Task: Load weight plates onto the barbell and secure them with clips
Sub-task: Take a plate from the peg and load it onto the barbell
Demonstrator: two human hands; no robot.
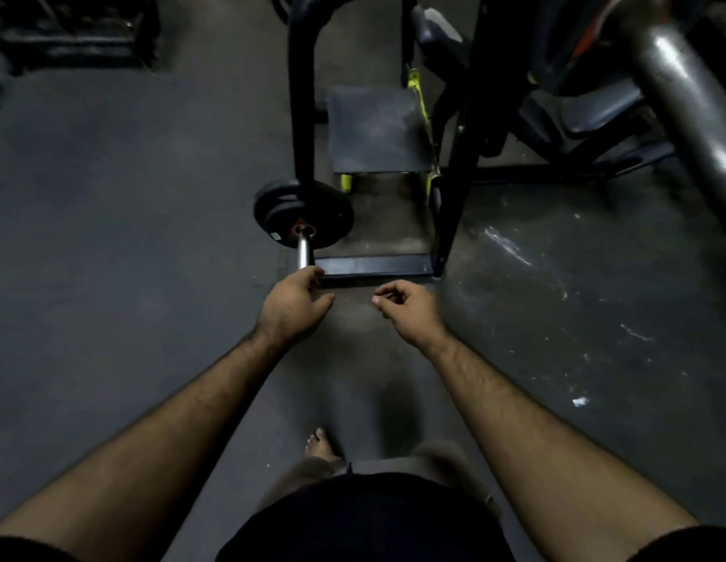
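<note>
- Reaching toward barbell sleeve [303, 250] with left hand [290, 308]; fingers curled over the bare chrome end, apparently touching it. Full grip or light contact: cannot tell, fingertips hidden behind the hand.
- Right hand [406, 310] empty, loosely half-curled, thumb and forefinger near each other, hanging just beside the left, clear of the bar.
- Barbell low, near the floor [130, 237], sleeve pointing at the camera. Weight plates [302, 212] already on it: looks like two or three black discs stacked together, pushed inboard, partly hidden by the black rack upright [300, 95].
- No clip visible on the sleeve or in either hand. Bare sleeve outboard of the plates, so securing likely not yet done.
- Handling, by judgement: plates rigid, dense, heavy for their size; best gripped at the rim with both hands, slid on square to the sleeve to avoid binding. Rubber-like coating probably gives decent grip.
- Sleeve smooth polished steel, likely slippery; poor place to lift from, fine for steadying.
- Clip should seat hard against the outermost plate face, no gap.
- Risks: bare foot [321, 444] in view below the hands, so a dropped plate is a real hazard. Dim light, detail on plate count uncertain.
- Large steel tube [686, 87] upper right belongs to other equipment, well apart.
</note>
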